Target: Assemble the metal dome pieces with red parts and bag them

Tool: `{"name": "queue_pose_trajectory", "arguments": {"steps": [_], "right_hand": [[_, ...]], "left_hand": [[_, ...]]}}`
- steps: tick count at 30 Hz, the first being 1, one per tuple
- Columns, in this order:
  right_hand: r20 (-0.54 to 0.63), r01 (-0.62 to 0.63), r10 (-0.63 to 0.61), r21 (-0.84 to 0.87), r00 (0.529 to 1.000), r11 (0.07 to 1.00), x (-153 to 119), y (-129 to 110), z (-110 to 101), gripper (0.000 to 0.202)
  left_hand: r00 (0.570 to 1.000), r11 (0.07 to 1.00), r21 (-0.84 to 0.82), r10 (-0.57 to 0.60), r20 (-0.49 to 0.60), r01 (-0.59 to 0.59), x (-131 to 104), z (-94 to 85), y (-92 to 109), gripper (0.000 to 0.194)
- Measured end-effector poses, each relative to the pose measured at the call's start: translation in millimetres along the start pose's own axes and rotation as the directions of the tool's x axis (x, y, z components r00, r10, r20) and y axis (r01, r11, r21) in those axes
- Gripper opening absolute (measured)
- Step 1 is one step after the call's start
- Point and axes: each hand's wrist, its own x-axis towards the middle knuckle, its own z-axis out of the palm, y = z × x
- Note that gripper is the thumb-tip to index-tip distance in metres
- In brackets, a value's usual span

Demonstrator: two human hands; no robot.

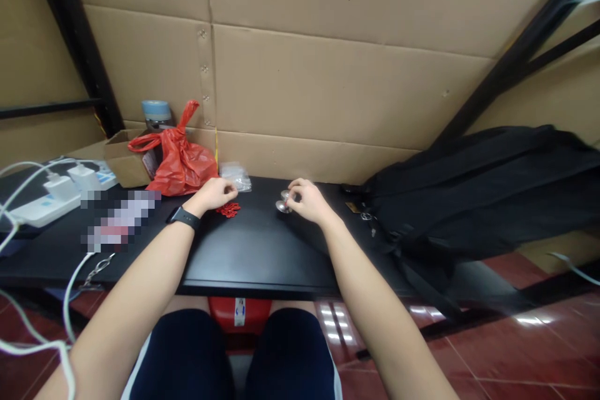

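Note:
My left hand (216, 193) hovers over a small pile of red loops or cords (229, 210). Its thumb and fingertips are brought together in a pinch, and whatever may be between them is too small to make out. A short way to the right, my right hand (307, 199) has its thumb and fingers closed on a small, shiny, round metal piece (282, 206). Another silvery piece (285, 194) shows just behind it, partly covered by the fingers. A hint of red appears at the right fingertips.
A knotted red plastic bag (182, 162) stands behind my left hand, beside a cardboard box (124, 159) and clear plastic packets (235, 176). White power strips (51, 206) with cables lie left. A black backpack (487, 190) and keys (368, 217) occupy the right of the black table (253, 262).

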Motion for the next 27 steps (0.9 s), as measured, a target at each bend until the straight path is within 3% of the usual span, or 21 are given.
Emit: {"name": "queue_pose_trajectory", "arguments": {"steps": [3, 10, 14, 20, 24, 27], "right_hand": [[0.011, -0.044, 0.043, 0.072, 0.999, 0.996, 0.3, 1.6, -2.4, 0.012], [0.174, -0.101, 0.057, 0.254, 0.983, 0.962, -1.8, 3.4, 10.2, 0.013], [0.132, -0.108, 0.074, 0.274, 0.989, 0.956, 1.6, 11.4, 20.7, 0.018], [-0.070, -0.118, 0.117, -0.013, 0.991, 0.993, 24.0, 42.4, 27.5, 0.011], [-0.034, -0.130, 0.126, -0.163, 0.991, 0.978, 31.3, 56.3, 30.3, 0.013], [0.056, -0.094, 0.104, -0.154, 0.993, 0.984, 28.6, 59.4, 32.3, 0.021]], "left_hand": [[0.995, 0.999, 0.028, 0.023, 0.093, -0.025, -0.8, -1.1, 3.3, 0.020], [0.995, 0.998, 0.043, 0.046, 0.088, -0.050, -1.7, -5.6, 4.9, 0.019], [0.991, 0.991, 0.130, 0.007, 0.133, -0.024, 0.2, -5.2, 1.3, 0.022], [0.993, 0.996, 0.083, 0.010, 0.121, -0.021, -2.3, -14.2, -4.2, 0.024], [0.984, 0.999, 0.042, -0.013, 0.175, 0.006, -4.9, -15.1, 1.5, 0.024], [0.984, 0.999, 0.034, -0.031, 0.174, 0.025, -3.2, -8.6, 6.0, 0.026]]}}
